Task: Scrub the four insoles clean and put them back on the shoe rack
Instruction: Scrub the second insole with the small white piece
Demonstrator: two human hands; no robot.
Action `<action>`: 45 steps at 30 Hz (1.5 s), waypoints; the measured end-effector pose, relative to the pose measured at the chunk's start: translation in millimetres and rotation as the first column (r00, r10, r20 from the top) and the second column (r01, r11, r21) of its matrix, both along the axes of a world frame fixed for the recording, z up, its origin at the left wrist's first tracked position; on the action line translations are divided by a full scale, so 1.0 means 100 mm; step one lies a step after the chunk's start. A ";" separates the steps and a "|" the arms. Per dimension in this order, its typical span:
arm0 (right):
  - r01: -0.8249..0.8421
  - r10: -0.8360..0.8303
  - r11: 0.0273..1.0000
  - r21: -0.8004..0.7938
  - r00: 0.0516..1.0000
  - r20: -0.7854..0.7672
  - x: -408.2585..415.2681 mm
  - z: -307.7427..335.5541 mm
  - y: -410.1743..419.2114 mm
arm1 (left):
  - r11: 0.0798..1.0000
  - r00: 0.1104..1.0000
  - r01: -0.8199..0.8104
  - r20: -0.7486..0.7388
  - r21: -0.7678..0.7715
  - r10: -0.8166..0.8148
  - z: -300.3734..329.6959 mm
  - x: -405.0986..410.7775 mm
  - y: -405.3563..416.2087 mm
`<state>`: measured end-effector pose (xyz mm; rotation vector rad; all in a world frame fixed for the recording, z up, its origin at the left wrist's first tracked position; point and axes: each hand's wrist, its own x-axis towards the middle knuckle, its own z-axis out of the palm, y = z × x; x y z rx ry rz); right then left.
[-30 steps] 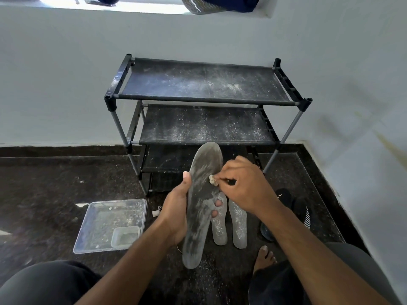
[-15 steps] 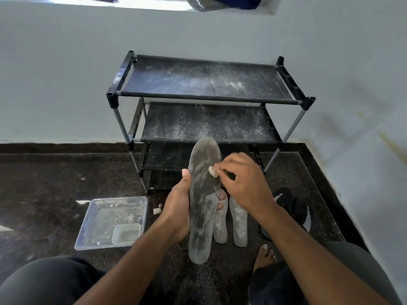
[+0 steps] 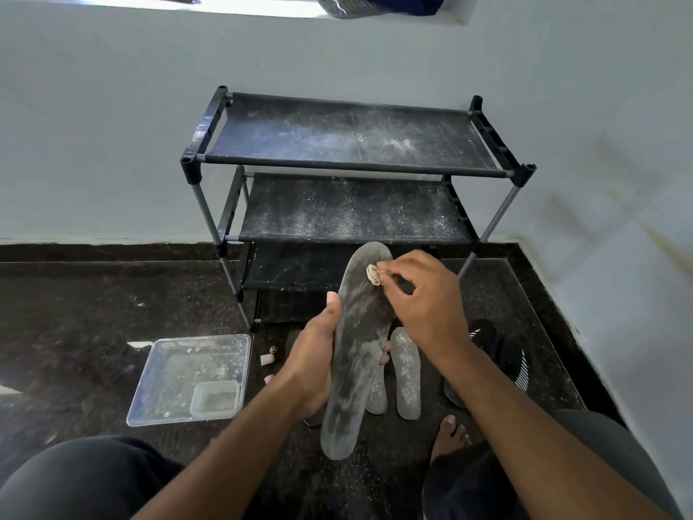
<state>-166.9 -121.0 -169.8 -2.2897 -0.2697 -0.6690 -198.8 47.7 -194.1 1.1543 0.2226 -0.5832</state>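
Against the pale wall stood the shoe rack (image 3: 348, 165), a dark three-shelf frame whose top two shelves were bare of shoes and dusted with white powder; the lowest shelf sat in shadow behind the raised hands. Left of the rack and nearer the person, a clear square tray (image 3: 189, 380) lay flat on the dark speckled floor (image 3: 93, 313), with a small clear tub in its near right corner. Directly in front of the rack, the left hand (image 3: 313, 364) held a long grey insole (image 3: 356, 350) upright, toe end toward the rack, thumb pressed along its left edge and fingertips curled round from behind so that they showed at its right edge. The insole's face was streaked with pale dust. Right of the rack's near right leg, a dark shoe (image 3: 495, 354) with white stripes lay on the floor. Between that shoe and the held insole, two more insoles (image 3: 407, 373) lay flat side by side, pale and speckled, the left one partly hidden behind the held one. The right hand (image 3: 427, 305) reached over the insole's toe end, thumb and forefinger pinching a small pale scrubbing wad (image 3: 374, 275) against the surface, the other fingers loosely curled. A bare foot (image 3: 448, 435) rested on the floor below the two flat insoles. Two tiny pale bits (image 3: 268, 356) lay just right of the tray.
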 end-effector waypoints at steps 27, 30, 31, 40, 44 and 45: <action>-0.082 0.080 0.993 -0.086 0.996 -0.025 -0.15 -0.05 0.17 | 0.992 0.999 -0.019 -0.049 -0.123 0.013 0.02 0.02 -0.01; -0.229 0.220 0.964 -0.136 0.972 -0.082 -0.25 -0.08 0.29 | 0.984 0.997 -0.042 -0.077 -0.174 0.029 0.03 0.03 0.01; -0.221 0.211 0.965 -0.142 0.974 -0.082 -0.23 -0.07 0.28 | 0.985 0.997 -0.049 -0.075 -0.168 0.037 0.03 0.03 0.02; -0.137 0.133 0.986 -0.095 0.990 -0.047 -0.22 -0.07 0.27 | 0.981 0.995 -0.044 -0.099 -0.190 0.025 0.04 0.04 0.01; -0.189 0.186 0.965 -0.181 0.982 -0.034 -0.22 -0.08 0.28 | 0.967 0.993 -0.047 -0.113 -0.251 0.019 0.06 0.03 0.03; -0.139 0.138 0.973 -0.183 0.990 -0.015 -0.18 -0.05 0.24 | 0.971 0.994 -0.043 -0.111 -0.235 0.017 0.05 0.03 0.03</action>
